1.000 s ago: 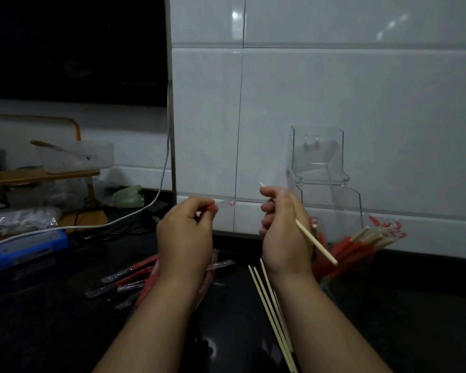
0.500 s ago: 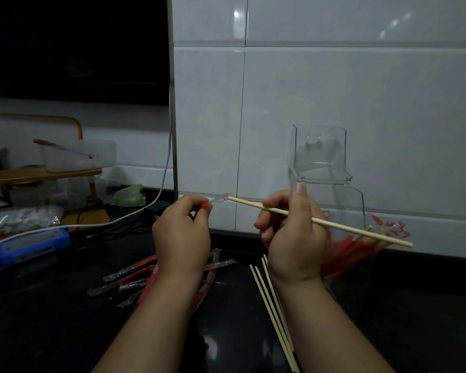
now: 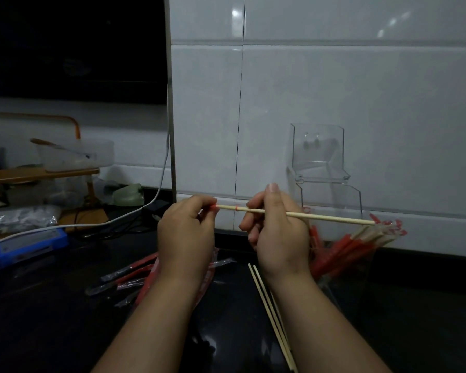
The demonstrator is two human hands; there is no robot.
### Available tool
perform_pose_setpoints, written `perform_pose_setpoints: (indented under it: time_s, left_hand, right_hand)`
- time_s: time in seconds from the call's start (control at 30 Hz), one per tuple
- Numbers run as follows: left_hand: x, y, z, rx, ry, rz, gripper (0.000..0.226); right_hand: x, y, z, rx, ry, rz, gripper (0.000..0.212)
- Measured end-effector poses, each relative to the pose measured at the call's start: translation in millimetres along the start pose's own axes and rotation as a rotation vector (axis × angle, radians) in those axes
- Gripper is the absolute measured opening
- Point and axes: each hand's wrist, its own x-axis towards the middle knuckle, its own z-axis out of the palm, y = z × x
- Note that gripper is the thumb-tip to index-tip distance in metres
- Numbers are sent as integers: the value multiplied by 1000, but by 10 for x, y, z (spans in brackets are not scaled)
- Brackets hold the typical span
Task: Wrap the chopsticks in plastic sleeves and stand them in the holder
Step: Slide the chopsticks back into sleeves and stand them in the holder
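My right hand (image 3: pixel 277 230) grips a pale wooden chopstick (image 3: pixel 331 217) held level, its free end pointing right. Its left end sits inside a clear plastic sleeve (image 3: pixel 228 207) with a red band, and my left hand (image 3: pixel 186 232) pinches that sleeve's closed end. Two bare chopsticks (image 3: pixel 271 316) lie on the dark counter below my right wrist. Loose red and clear sleeves (image 3: pixel 124 278) lie under my left forearm. At the right a clear holder (image 3: pixel 334 275) holds several wrapped chopsticks (image 3: pixel 361 240) leaning right.
A clear stepped acrylic stand (image 3: pixel 318 160) hangs on the white tiled wall above the holder. A white cable (image 3: pixel 156 189) runs down to the counter. At the left are a blue box (image 3: pixel 24 246), a plastic container (image 3: pixel 76 156) on a wooden shelf and a bag (image 3: pixel 16 219).
My right hand swung the chopstick from pointing down-right to level, then slid its left end into the sleeve that my left hand holds. The sleeve now covers the first stretch.
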Motion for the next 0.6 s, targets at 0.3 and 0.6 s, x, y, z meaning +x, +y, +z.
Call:
perform_pose_setpoints:
  time_s: [0.3, 0.6]
  left_hand:
    - [-27, -29, 51, 48, 15, 284, 13]
    - [6, -85, -4, 110, 68, 64, 12]
  right_hand:
    - [38, 0, -12, -93, -5, -58, 37]
    - [13, -19, -35, 261, 89, -54, 45]
